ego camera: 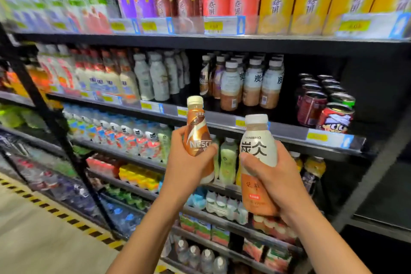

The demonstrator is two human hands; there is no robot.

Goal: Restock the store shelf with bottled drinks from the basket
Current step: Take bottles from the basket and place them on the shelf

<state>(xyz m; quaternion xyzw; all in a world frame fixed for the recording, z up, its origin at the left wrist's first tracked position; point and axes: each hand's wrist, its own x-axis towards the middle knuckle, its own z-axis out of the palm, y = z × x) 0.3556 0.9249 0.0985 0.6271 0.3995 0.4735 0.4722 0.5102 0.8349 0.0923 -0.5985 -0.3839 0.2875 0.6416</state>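
My left hand grips a brown Nescafe bottle with a cream cap, held upright in front of the shelves. My right hand grips a white-and-orange Tanbing bottle with a white cap, also upright. Both bottles hang just below the second shelf, where matching Tanbing bottles stand in rows. A dark gap on that shelf lies just left of those rows, above the Nescafe bottle. The basket is out of view.
White bottles stand left of the gap, and cans stand at the right. Yellow and red packs fill the top shelf. Lower shelves hold water and juice bottles. A striped yellow-black line runs on the floor at the left.
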